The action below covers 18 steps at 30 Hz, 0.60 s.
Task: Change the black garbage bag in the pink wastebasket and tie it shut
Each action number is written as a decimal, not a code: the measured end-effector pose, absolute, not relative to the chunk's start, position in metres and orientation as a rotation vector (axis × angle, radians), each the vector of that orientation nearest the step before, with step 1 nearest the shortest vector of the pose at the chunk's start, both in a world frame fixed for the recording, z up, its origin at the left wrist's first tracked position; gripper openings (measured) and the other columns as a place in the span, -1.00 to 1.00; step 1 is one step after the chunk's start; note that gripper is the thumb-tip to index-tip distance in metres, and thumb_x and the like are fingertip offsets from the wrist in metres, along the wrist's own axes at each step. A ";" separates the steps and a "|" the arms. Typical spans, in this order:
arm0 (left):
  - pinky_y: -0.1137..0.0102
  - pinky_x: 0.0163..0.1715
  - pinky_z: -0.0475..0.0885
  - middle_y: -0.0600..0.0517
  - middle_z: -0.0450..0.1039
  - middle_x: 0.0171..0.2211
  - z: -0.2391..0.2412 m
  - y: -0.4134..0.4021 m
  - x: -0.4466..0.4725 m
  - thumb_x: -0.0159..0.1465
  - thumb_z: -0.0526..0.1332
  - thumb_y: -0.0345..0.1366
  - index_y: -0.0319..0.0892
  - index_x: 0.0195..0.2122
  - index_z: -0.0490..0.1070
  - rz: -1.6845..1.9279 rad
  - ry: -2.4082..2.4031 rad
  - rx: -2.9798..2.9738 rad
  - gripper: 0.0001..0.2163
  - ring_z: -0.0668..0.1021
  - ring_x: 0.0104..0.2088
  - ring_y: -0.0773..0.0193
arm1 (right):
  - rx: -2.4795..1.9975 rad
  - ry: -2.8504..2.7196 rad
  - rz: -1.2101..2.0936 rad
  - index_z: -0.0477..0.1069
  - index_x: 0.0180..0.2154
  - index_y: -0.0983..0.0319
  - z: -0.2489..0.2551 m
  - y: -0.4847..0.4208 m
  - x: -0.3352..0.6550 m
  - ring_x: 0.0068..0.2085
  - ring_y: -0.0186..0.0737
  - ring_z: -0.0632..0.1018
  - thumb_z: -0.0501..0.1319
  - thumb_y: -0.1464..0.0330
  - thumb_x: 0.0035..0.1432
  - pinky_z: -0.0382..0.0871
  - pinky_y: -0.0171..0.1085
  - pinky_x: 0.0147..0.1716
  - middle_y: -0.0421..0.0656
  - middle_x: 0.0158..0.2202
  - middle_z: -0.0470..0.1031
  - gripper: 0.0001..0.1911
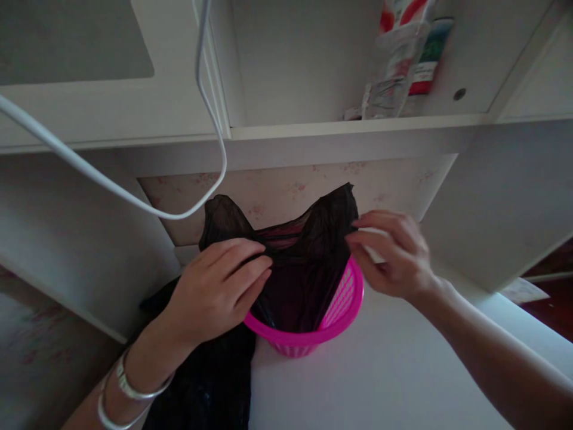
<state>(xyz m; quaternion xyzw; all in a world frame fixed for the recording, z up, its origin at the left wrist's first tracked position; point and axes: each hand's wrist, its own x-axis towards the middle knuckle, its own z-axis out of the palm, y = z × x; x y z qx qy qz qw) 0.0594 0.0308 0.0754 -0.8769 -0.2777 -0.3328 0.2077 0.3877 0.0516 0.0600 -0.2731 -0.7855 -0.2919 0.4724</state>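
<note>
The black plastic bag hung between the two hands, its body sagging down into the pink basket, which stood on the white surface. Its upper edge ran side to side, stretched from one hand to the other. The left hand, with silver bangles on its wrist, lay over the near-left part of the rim, fingers closed together on the bag's left edge. The right hand stood just right of the basket, thumb and fingertips pinched on the bag's right corner. Both hands were equally close to the bag. Dark material lay under the left forearm; whether it was part of the same bag could not be told.
</note>
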 end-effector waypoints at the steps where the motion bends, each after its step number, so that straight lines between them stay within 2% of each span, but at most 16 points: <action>1: 0.17 0.13 0.46 -0.06 0.57 0.02 0.079 0.036 0.067 0.38 0.22 -0.31 -0.10 0.02 0.49 -0.793 -0.722 -2.490 -0.79 0.57 0.07 0.09 | -0.654 -2.121 -0.756 0.50 0.00 0.09 0.066 0.052 0.377 0.08 -0.03 0.54 0.27 0.49 0.18 0.37 0.03 0.18 -0.09 0.03 0.57 -0.64; 2: 0.13 0.18 0.42 -0.12 0.55 0.08 0.081 0.045 0.072 0.39 0.22 -0.27 -0.14 0.09 0.47 -0.692 -0.725 -2.516 -0.73 0.54 0.13 0.05 | -0.697 -2.269 -0.765 0.47 0.08 0.12 0.070 0.057 0.368 0.17 0.00 0.49 0.23 0.48 0.22 0.22 0.11 0.30 -0.07 0.12 0.54 -0.60; 4: 0.03 0.19 0.39 -0.19 0.54 0.12 0.078 0.068 0.073 0.38 0.25 -0.17 -0.21 0.16 0.45 -0.506 -0.841 -2.551 -0.62 0.53 0.15 -0.06 | -0.818 -2.453 -0.745 0.41 0.20 0.18 0.072 0.074 0.362 0.26 0.08 0.41 0.18 0.43 0.27 -0.10 0.27 0.39 -0.02 0.23 0.48 -0.54; 6: 0.00 0.09 0.43 -0.20 0.61 -0.02 0.070 0.092 0.064 0.34 0.28 -0.13 -0.21 0.13 0.49 -0.336 -1.015 -2.557 -0.60 0.60 0.02 -0.11 | -0.960 -2.555 -0.733 0.42 0.20 0.23 0.067 0.094 0.367 0.20 0.11 0.46 0.17 0.38 0.30 -0.24 0.36 0.37 0.02 0.12 0.56 -0.55; 8: 0.02 0.00 0.43 -0.15 0.64 -0.17 0.061 0.105 0.050 0.36 0.25 -0.16 -0.17 -0.03 0.58 -0.237 -1.113 -2.511 -0.73 0.62 -0.08 -0.10 | -1.065 -2.601 -0.741 0.53 0.07 0.23 0.058 0.109 0.379 0.04 0.05 0.54 0.12 0.36 0.34 -0.18 0.33 0.37 -0.02 -0.11 0.64 -0.66; 10: 0.06 -0.07 0.42 -0.13 0.62 -0.23 0.056 0.105 0.036 0.38 0.20 -0.19 -0.15 -0.13 0.60 -0.254 -1.123 -2.476 -0.78 0.62 -0.13 -0.07 | -1.089 -2.567 -0.736 0.59 -0.08 0.21 0.050 0.111 0.392 -0.06 -0.05 0.57 0.06 0.36 0.38 -0.06 0.20 0.37 -0.07 -0.22 0.63 -0.68; 14: 0.12 -0.16 0.41 -0.10 0.57 -0.26 0.060 0.066 0.020 0.39 0.17 -0.25 -0.17 -0.15 0.55 -0.474 -1.026 -2.421 -0.82 0.60 -0.21 0.01 | -0.972 -2.297 -0.661 0.54 -0.30 0.13 0.041 0.082 0.408 -0.11 -0.12 0.60 0.15 0.31 0.32 0.15 0.07 0.34 -0.13 -0.22 0.63 -0.80; 18: 0.11 -0.13 0.38 0.02 0.53 -0.39 0.052 0.012 0.016 0.35 0.19 -0.34 -0.11 -0.32 0.48 -0.577 -0.835 -2.512 -0.89 0.58 -0.35 0.13 | -0.846 -2.219 -0.646 0.41 -0.51 0.07 0.025 0.038 0.423 -0.11 -0.04 0.63 0.28 0.34 0.11 0.21 0.20 0.29 -0.20 -0.23 0.66 -0.83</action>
